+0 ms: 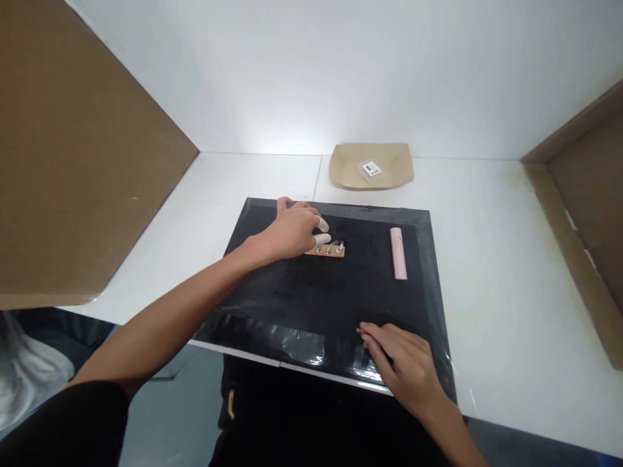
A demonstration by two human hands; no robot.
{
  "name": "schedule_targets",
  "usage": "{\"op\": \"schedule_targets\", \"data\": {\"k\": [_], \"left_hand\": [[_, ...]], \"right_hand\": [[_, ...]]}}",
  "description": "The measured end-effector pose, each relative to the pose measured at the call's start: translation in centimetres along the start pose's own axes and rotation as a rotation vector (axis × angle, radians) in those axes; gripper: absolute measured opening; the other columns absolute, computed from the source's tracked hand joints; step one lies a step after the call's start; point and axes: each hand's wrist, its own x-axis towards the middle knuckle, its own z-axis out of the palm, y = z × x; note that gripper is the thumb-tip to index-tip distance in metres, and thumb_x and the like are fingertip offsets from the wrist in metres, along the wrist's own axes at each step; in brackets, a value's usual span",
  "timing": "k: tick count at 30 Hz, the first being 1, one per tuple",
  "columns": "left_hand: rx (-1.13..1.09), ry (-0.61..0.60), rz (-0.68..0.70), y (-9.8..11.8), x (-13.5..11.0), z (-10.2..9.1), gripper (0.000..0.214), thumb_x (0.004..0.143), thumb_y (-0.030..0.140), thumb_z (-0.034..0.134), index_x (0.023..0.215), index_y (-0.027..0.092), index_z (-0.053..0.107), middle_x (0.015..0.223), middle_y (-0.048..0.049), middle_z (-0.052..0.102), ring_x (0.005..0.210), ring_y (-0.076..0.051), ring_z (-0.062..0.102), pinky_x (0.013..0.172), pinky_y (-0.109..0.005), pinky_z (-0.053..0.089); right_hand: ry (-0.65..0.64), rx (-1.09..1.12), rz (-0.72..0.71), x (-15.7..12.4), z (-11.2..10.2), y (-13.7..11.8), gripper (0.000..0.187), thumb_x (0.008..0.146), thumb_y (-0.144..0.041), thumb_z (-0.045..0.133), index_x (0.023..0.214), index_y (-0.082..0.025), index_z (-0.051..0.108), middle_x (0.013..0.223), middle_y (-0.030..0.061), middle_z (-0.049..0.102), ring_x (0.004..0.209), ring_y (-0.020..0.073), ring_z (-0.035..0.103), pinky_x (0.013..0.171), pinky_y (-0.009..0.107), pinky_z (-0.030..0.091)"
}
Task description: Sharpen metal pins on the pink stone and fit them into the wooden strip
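My left hand (295, 231) is over a small wooden strip (331, 251) on the black mat, covering its left end. White finger covers sit on the thumb and forefinger, whose tips are apart just above the strip. Several small shiny metal pieces (339, 248) stand up from the wood near the thumb. Close to the mat's front edge, my right hand (403, 360) pinches a small brass-coloured piece (359, 331) between thumb and fingers. Only the tip of that piece sticks out, so its kind cannot be made out.
A pink bar-shaped object (398, 253) lies on the right of the black mat (292, 292). Behind the mat, a brown paper tray (343, 172) holds a small clear case (370, 169) with a label. Brown panels flank the white table (491, 259) on both sides.
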Motion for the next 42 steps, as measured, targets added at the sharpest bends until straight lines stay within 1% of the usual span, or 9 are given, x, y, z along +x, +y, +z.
{"op": "schedule_targets", "data": {"k": [3,7,11,15,20,24,34,39,42], "left_hand": [[0.038,-0.036,-0.03,0.3,1.2,0.6,0.044,0.072,0.008,0.057,0.102,0.026,0.082,0.109,-0.0069,0.079,0.114,-0.03,0.06,0.1,-0.051,0.027],[0.078,-0.081,-0.092,0.5,2.8,1.4,0.026,0.068,0.013,0.062,0.082,0.02,0.083,0.085,-0.0102,0.078,0.097,-0.032,0.062,0.098,-0.054,0.028],[0.055,-0.098,-0.083,0.4,3.8,1.6,0.022,0.069,0.012,0.066,0.081,0.021,0.082,0.078,-0.0084,0.075,0.086,-0.028,0.063,0.096,-0.053,0.029],[0.026,-0.113,-0.068,0.2,4.6,1.6,0.018,0.072,0.016,0.07,0.083,0.023,0.082,0.079,-0.0058,0.076,0.085,-0.026,0.064,0.1,-0.053,0.028],[-0.008,-0.13,-0.052,0.1,4.9,1.6,0.013,0.075,0.033,0.078,0.082,0.023,0.082,0.081,-0.0052,0.077,0.087,-0.026,0.066,0.102,-0.055,0.027],[-0.023,-0.122,-0.036,-0.3,4.8,1.5,0.009,0.077,0.025,0.075,0.081,0.023,0.082,0.082,-0.0057,0.079,0.085,-0.025,0.066,0.102,-0.056,0.027],[-0.021,0.02,0.024,-2.7,3.6,1.2,0.032,0.086,0.02,0.055,0.099,0.026,0.083,0.097,-0.0084,0.079,0.1,-0.028,0.061,0.099,-0.052,0.025],[0.045,0.06,0.116,-4.1,2.9,1.4,0.04,0.083,0.017,0.055,0.111,0.03,0.08,0.113,-0.0079,0.077,0.108,-0.028,0.055,0.095,-0.047,0.026],[0.051,0.055,0.095,-4.2,2.7,1.4,0.034,0.085,0.023,0.059,0.111,0.03,0.08,0.113,-0.009,0.076,0.11,-0.03,0.053,0.095,-0.048,0.025]], "right_hand": [[0.001,-0.004,0.005,0.1,0.0,-0.1,0.025,0.099,-0.003,0.063,0.123,-0.01,0.065,0.087,0.0068,0.076,0.07,0.0144,0.069,0.066,0.029,0.057],[0.011,0.004,0.0,0.1,-0.1,-0.2,0.027,0.099,-0.002,0.063,0.124,-0.011,0.065,0.089,0.0066,0.076,0.071,0.0145,0.069,0.065,0.029,0.058],[0.013,0.006,0.007,0.1,-0.3,-0.3,0.027,0.099,-0.004,0.062,0.124,-0.012,0.065,0.088,0.0058,0.076,0.071,0.0147,0.07,0.067,0.029,0.059],[0.002,0.011,0.009,0.0,-0.2,-0.2,0.027,0.099,-0.003,0.062,0.124,-0.012,0.065,0.089,0.0064,0.076,0.071,0.0145,0.069,0.066,0.028,0.058],[-0.009,0.004,0.008,0.1,-0.1,-0.1,0.025,0.099,-0.004,0.062,0.123,-0.01,0.065,0.086,0.0069,0.075,0.07,0.0151,0.069,0.065,0.029,0.058],[-0.006,0.01,0.005,0.1,-0.2,-0.1,0.026,0.099,-0.004,0.062,0.125,-0.01,0.064,0.088,0.007,0.075,0.07,0.0151,0.069,0.065,0.029,0.058],[0.011,0.003,0.008,0.2,-0.2,-0.2,0.026,0.099,-0.005,0.062,0.123,-0.013,0.067,0.086,0.0059,0.076,0.069,0.0148,0.071,0.065,0.028,0.06],[0.006,0.005,0.015,0.0,-0.1,-0.1,0.026,0.099,-0.004,0.062,0.124,-0.013,0.066,0.088,0.0061,0.077,0.069,0.0147,0.071,0.066,0.028,0.06],[-0.007,0.003,0.01,0.0,-0.1,-0.1,0.028,0.1,-0.004,0.062,0.126,-0.013,0.065,0.089,0.0062,0.077,0.07,0.0146,0.071,0.067,0.028,0.06]]}}
